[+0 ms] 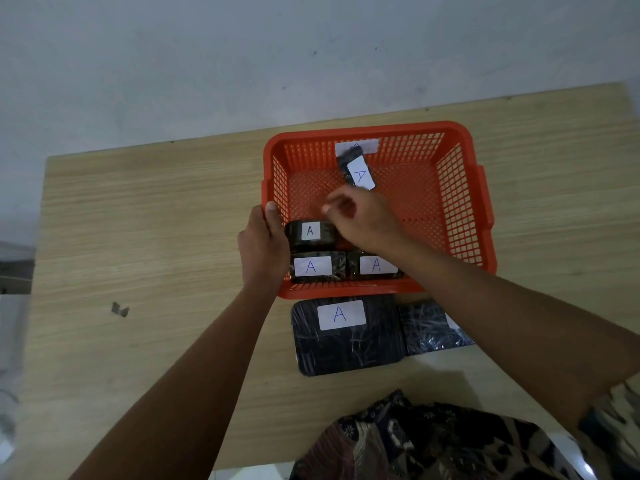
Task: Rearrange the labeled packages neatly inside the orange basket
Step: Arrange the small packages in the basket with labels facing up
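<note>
the orange basket [450, 188] sits on the wooden table [156, 220], and the left hand [263, 244] is clamped on its near left rim, thumb hooked over the edge, steadying it. the right hand [363, 220] reaches over the near wall into the basket with fingers loosely curled; it is blurred, so i cannot tell whether it grips anything or hangs empty above the floor. inside, three dark wrapped packs marked "a" crowd the near left corner: a rounded one [311, 233] just behind two flat ones side by side [317, 268] [374, 266]. a fourth, slimmer pack [356, 169] leans tilted against the far wall. outside, just in front of the basket, lie a big flat pack [346, 337] and a smaller one [433, 327] touching it. the packs look film-wrapped and glossy, so probably slick and somewhat soft rather than brittle, and light enough for one hand. the best hold is likely across the short sides, thumb against fingers, not on the paper label, which could peel. the leaning pack seems the next to lay flat.
</note>
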A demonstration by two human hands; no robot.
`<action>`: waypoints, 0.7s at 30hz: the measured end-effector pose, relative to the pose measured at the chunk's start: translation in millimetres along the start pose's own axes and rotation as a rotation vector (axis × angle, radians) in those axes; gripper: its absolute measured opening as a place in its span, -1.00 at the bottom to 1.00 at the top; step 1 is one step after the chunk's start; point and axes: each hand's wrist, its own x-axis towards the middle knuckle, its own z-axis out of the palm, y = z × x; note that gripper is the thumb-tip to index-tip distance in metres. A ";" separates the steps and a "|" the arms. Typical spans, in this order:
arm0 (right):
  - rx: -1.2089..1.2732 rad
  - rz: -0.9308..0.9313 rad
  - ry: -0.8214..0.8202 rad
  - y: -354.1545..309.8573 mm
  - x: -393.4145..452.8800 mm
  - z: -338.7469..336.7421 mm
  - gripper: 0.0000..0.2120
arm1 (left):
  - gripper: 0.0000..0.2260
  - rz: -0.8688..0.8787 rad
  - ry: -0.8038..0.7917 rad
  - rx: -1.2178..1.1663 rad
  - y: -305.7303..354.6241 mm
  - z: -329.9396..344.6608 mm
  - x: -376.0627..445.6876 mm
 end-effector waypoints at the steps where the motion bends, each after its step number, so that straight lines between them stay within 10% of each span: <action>1: -0.018 -0.026 0.177 1.5 0.8 -4.3 -0.83 | -0.64 -0.003 -0.004 -0.005 -0.1 -0.2 0.1; 5: 0.024 0.172 0.491 6.1 15.2 -19.4 -0.78 | -0.63 0.002 0.007 0.023 0.0 -0.2 -0.3; 21: 0.300 0.287 0.139 26.8 23.9 -37.2 -0.77 | -0.64 0.032 0.014 0.032 -0.3 0.4 0.6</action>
